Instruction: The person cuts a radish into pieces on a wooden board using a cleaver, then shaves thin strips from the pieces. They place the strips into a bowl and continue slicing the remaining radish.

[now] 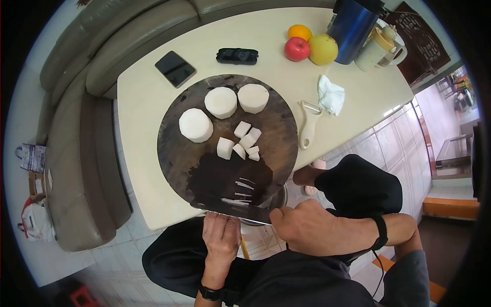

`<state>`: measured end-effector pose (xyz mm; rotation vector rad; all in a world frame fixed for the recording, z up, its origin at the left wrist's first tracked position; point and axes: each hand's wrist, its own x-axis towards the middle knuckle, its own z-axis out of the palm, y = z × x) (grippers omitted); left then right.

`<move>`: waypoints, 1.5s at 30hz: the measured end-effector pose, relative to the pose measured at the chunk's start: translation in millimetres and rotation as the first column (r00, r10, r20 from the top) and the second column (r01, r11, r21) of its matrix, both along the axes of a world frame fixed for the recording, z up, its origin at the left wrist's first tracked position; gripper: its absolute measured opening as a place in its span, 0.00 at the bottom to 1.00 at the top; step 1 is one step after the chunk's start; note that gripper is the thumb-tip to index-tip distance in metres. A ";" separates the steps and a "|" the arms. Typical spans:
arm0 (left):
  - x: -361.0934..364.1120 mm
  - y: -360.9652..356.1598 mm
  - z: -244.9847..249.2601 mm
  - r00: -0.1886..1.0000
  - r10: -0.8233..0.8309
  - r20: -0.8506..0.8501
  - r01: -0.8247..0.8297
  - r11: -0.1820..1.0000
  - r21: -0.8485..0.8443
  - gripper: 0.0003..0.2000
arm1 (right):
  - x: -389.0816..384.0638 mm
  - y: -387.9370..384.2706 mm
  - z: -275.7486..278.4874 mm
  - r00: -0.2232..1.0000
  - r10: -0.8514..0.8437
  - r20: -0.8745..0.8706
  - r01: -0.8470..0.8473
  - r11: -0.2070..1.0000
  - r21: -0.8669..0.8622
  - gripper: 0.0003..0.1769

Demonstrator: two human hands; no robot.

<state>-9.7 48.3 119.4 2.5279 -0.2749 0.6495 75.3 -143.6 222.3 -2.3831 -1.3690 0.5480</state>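
My right hand (304, 227) is wrapped around the handle end of a kitchen knife. Its dark blade (238, 210) lies across the near edge of a round, dark wooden cutting board (176, 153). My left hand (221, 233) is against the blade's near side, fingers together and bent; whatever they may hold is hidden. Thin white slivers (244, 186) lie on the wet patch just beyond the blade. Farther up the board are three thick, peeled white rounds resembling radish, including a left round (196, 125), and several smaller cut chunks (225, 148).
On the cream table (140, 153) are a phone (175, 68), a black case (237, 56), a peeler (309, 125) and a crumpled white cloth (331, 95). An apple (297, 49), other fruit, a blue flask (353, 30) and a jug (372, 49) stand farther back. A sofa (76, 169) borders the left.
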 end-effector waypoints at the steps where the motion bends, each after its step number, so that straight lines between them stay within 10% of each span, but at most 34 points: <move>1: 0.2 0.1 0.0 1.000 0.000 -0.001 0.000 1.000 -0.002 0.12 | -0.7 0.2 -1.0 1.000 -0.014 0.017 0.014 1.000 0.008 0.08; 37: 0.0 -6.5 0.3 0.994 0.048 0.096 -0.046 0.999 -0.020 0.13 | 0.4 -3.6 -14.6 0.993 -0.109 -0.034 0.111 0.993 0.037 0.08; 44: -6.8 -13.5 19.7 0.956 0.293 -0.028 -0.278 0.868 -0.410 0.08 | 1.7 -9.6 -16.2 0.963 -0.233 -0.132 0.251 0.957 0.144 0.06; 45: -5.0 -18.2 22.8 0.936 0.300 -0.183 -0.330 0.573 -0.750 0.10 | 6.1 -10.7 -12.8 0.917 -0.239 -0.320 0.307 0.934 0.185 0.07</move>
